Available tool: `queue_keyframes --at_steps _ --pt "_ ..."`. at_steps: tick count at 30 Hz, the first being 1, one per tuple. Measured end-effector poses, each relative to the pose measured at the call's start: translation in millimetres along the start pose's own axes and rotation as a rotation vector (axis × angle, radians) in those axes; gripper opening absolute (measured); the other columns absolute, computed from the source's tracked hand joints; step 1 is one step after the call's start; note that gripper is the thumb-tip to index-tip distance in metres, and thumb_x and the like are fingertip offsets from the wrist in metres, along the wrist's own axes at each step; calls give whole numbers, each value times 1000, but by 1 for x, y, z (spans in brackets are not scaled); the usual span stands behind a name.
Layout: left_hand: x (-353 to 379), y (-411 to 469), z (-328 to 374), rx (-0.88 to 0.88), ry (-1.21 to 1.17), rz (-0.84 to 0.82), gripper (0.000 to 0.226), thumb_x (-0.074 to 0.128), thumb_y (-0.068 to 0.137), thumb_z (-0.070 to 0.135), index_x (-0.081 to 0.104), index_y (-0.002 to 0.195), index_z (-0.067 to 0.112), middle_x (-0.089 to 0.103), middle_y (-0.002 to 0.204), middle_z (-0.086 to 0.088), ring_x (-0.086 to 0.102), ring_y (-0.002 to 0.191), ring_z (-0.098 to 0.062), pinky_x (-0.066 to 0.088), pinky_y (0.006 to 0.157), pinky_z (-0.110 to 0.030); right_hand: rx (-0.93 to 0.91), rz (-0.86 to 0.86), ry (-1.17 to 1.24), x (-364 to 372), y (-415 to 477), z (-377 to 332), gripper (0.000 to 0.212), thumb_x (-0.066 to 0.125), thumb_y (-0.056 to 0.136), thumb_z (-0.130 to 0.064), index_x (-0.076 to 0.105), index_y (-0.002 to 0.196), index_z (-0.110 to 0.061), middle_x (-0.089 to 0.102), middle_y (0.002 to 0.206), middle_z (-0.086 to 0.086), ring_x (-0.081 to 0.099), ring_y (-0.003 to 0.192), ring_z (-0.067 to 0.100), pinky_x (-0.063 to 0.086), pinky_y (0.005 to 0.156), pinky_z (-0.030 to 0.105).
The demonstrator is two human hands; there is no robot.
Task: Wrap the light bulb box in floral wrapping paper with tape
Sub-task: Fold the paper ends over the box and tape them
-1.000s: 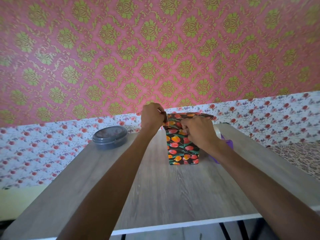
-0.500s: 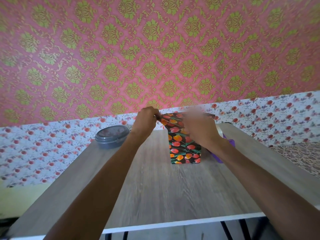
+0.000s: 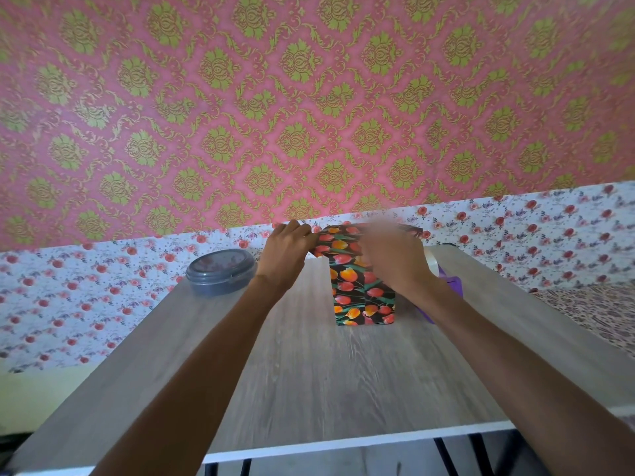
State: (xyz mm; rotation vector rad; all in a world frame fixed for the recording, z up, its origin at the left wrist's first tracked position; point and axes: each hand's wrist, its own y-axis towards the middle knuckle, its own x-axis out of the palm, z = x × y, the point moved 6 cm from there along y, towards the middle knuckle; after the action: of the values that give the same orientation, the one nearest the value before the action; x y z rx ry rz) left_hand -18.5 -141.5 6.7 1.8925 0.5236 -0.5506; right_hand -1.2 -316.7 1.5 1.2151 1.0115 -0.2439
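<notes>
The tall box in black tulip paper stands on the grey wood table. Your left hand pinches its top flap for folding. Your right hand is blurry; I cannot tell.

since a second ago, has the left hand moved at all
Yes. The left hand has shifted left, off the edge of the wrapped box toward the grey container, pinching a paper flap.

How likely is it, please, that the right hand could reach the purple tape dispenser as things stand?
Probably yes: the tape dispenser sits on the table close beside the right hand, nothing between them, though that hand is busy at the wrapped box.
</notes>
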Motion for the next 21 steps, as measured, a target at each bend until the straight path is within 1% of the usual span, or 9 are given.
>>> queue_keyframes --at_steps 3,5,7,8,11,14,16,18,21 --pt "-15 9 2 -148 -98 59 22 75 67 -15 73 75 5 70 81 -11 63 76 -28 54 67 -37 -8 17 22 1 1 2 18 73 79 -7 70 87 -22 68 73 -1 63 71 17 39 59 23" --pt "-21 17 11 -234 -324 87 24 62 75 -16 71 85 5 70 90 -9 62 80 -25 51 67 -32 -21 27 46 3 2 2 13 73 81 -10 70 86 -22 68 73 -2 63 72 16 37 59 24" --pt "-15 24 27 -229 -532 -37 26 52 88 -7 69 101 6 67 101 -5 61 83 -17 50 69 -23 -32 49 79 3 3 5 7 75 82 -16 70 84 -21 68 74 -3 64 73 16 36 60 23" --pt "-11 24 37 -193 -593 -96 23 52 92 -2 69 104 7 65 101 -4 58 80 -14 47 68 -20 -40 65 101 4 3 8 7 75 82 -15 70 82 -21 69 78 -4 64 74 16 37 60 24" --pt "-2 13 55 -123 -615 -110 12 65 88 5 72 98 6 65 93 -6 55 80 -19 46 68 -31 -80 121 169 7 0 15 13 79 77 -12 67 75 -17 65 91 -7 64 72 17 44 57 24" --pt "4 0 55 -217 -573 -3 10 72 83 4 74 93 6 67 92 -6 60 84 -22 52 67 -35 -133 133 266 6 -3 19 18 77 80 -26 67 72 -13 62 89 -3 62 71 17 51 58 30" --pt "7 -3 57 -263 -554 38 9 73 82 2 74 89 6 65 90 -5 60 82 -23 53 62 -34 -166 120 260 3 -6 22 15 76 81 -23 70 75 -11 63 85 0 61 73 17 53 59 32" --pt "8 -2 59 -295 -554 64 13 73 81 -1 74 91 7 64 89 -3 58 81 -21 53 60 -34 -160 153 165 -2 -9 27 10 83 73 -10 74 77 -13 68 82 -1 59 78 18 49 58 28" --pt "4 -5 65 -308 -535 116 18 72 83 2 73 98 12 63 93 -2 58 86 -21 54 59 -35 -110 187 61 -4 -12 29 24 90 60 -8 76 76 -19 71 76 -5 56 78 18 39 65 25"
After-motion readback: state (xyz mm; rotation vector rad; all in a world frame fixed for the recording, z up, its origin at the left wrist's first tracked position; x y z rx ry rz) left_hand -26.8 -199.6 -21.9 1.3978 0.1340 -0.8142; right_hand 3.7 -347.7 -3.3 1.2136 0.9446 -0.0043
